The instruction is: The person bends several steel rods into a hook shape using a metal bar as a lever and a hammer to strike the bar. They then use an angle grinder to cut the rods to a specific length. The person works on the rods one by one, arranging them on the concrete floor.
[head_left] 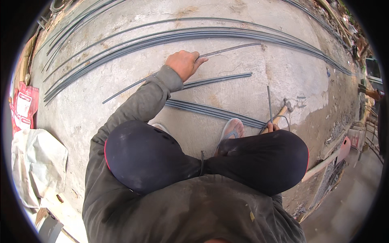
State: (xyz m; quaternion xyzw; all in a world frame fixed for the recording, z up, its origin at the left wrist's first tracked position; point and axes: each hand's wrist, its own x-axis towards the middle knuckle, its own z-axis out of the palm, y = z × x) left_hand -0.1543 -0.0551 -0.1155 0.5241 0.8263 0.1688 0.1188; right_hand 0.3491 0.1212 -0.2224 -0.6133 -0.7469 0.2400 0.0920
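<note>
While our left hand clenches a thin steel rod running toward two o'clock, our right hand, mostly hidden behind the knee, grips a wooden hammer handle. More rebar lies at twelve o'clock across the concrete floor outdoors.

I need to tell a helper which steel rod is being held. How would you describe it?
On the concrete floor, find the long bundle of curved rods across the far side. Just nearer lies a single short rod, the only one gripped by the left hand.
</note>
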